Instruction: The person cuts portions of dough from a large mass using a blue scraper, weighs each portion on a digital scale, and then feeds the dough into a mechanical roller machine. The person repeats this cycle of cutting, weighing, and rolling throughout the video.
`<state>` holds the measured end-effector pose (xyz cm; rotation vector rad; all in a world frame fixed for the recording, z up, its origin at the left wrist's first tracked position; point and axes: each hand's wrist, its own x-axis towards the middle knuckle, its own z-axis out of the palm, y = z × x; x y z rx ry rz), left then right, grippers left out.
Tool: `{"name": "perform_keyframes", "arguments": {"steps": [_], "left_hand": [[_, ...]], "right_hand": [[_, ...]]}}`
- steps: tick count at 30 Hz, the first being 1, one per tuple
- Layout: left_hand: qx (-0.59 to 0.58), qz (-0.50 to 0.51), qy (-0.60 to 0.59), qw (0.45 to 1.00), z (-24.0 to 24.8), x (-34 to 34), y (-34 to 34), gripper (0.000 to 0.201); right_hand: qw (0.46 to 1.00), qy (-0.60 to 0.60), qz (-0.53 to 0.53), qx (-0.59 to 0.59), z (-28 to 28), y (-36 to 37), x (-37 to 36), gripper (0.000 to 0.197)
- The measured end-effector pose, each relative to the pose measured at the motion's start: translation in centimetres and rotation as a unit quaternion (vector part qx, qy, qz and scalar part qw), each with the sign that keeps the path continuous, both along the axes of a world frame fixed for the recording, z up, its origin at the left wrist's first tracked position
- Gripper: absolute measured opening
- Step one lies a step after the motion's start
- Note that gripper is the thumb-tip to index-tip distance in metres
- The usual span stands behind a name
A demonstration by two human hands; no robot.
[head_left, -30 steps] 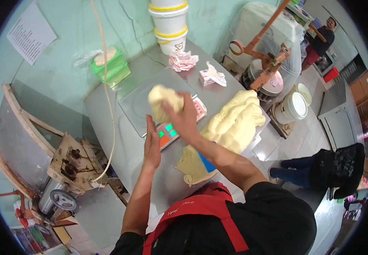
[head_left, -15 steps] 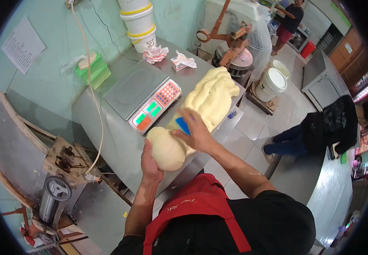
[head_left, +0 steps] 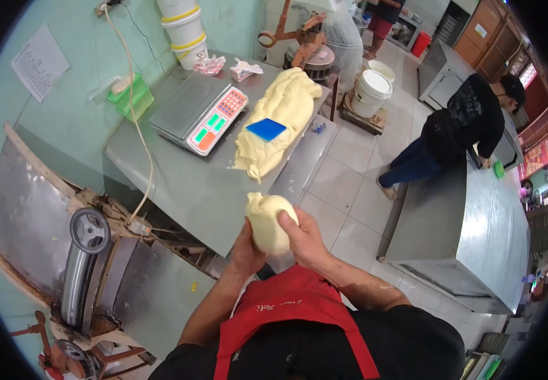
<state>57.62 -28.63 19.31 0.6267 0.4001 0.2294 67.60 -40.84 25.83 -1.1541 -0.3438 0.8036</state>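
Cradle by both sides, as probably soft and weighty, the rounded pale-yellow dough lump (head_left: 269, 225) gripped between left hand (head_left: 246, 251) and right hand (head_left: 307, 238), well in front of the grey-panned electronic scale (head_left: 192, 104).

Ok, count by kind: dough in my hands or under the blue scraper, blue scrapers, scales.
Dough: 2, the lump between left hand and right hand, and the big slab
Blue scraper: 1
Scale: 1
Total: 4
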Motion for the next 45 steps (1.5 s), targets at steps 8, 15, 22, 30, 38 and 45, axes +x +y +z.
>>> {"name": "perform_keyframes", "arguments": {"steps": [8,15,22,30,38,45], "left_hand": [[0.089,-0.013,0.031,0.995,0.1,-6.0,-7.3,0.063],[0.113,0.000,0.010,0.994,0.2,-10.6,-14.9,0.074],[-0.055,0.058,0.014,0.997,0.3,-16.4,-21.2,0.059],[0.162,0.030,-0.029,0.986,-1.4,-25.4,-15.4,0.042],[0.103,0.189,-0.003,0.977,1.9,-40.2,-10.6,0.067],[0.126,0.328,0.133,0.927,0.9,-51.2,-3.4,0.056]], "right_hand": [[0.826,-0.534,-0.068,-0.164,-5.1,-8.7,-0.1,0.074],[0.983,0.068,-0.143,-0.093,-3.6,-15.5,-7.4,0.052],[0.990,-0.091,0.008,-0.111,-2.7,-20.6,-13.9,0.055],[0.936,-0.313,-0.008,-0.162,-3.4,-17.5,-22.5,0.080],[0.964,-0.229,0.111,-0.073,0.0,-5.8,-35.2,0.058],[0.861,-0.465,0.182,-0.102,-5.2,4.0,-43.3,0.073]]}}
